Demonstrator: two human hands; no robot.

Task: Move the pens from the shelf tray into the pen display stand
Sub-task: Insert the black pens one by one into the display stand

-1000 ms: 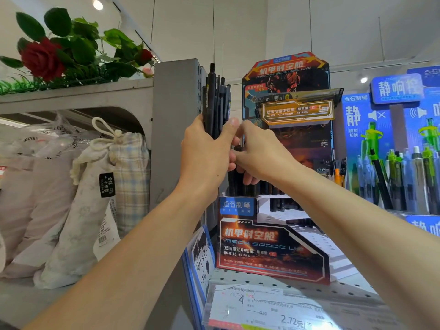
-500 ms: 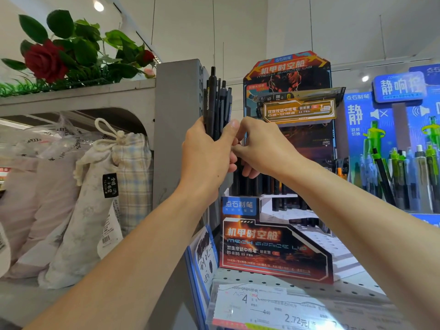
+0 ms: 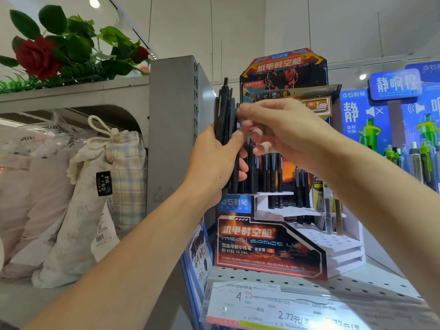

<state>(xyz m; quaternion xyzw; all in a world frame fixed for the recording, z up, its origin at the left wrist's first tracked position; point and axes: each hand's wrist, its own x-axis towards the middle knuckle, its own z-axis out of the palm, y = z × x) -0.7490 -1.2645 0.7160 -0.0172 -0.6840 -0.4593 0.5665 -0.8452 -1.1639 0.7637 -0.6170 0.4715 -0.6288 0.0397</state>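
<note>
In left hand (image 3: 214, 160), pens (image 3: 225, 115) upright

A pen stand (image 3: 273, 246) sits on a shelf (image 3: 357, 282), with pens (image 3: 271, 177) upright in its upper tiers. In front of it, the left hand (image 3: 214, 163) holds a pen bundle (image 3: 225, 115) upright; the right hand (image 3: 283, 132) is just right of the bundle. Bags (image 3: 78, 198) lie far left, beyond a post (image 3: 171, 129). A rose (image 3: 38, 57) sits above them.

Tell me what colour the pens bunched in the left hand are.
Black; the bundle of pens in the left hand shows clearly in the head view.
</note>
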